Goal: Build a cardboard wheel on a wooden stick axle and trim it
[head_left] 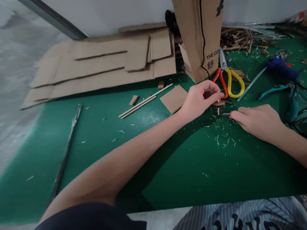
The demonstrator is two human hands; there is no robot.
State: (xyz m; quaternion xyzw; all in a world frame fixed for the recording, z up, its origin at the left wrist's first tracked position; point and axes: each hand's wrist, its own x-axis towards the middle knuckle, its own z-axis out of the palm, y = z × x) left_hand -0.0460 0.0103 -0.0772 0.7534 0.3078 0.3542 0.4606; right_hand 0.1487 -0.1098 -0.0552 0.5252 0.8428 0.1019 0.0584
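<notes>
Thumb and fingers of my left hand (pixel 202 97) pinch a thin light wooden stick (pixel 218 111), which passes upright through a small brown disc (pixel 218 103). My right hand (pixel 256 121) is closed round a slim metal tool (pixel 224 114), its tip close to the lower end of the stick; whether they touch I cannot tell. The tool's handle is hidden in my fingers. Pale shavings (pixel 225 141) lie on the green table (pixel 168 172) below the hands. Just behind them are scissors (pixel 236 83) with one red and one yellow handle.
Cardboard sheets (pixel 103 64) cover the back left. A square card (pixel 174 98) and thin sticks (pixel 141 105) lie left of my hands. A paper bag (pixel 196 41) stands behind; a blue glue gun (pixel 281 68) and teal pliers (pixel 274 91) are at right.
</notes>
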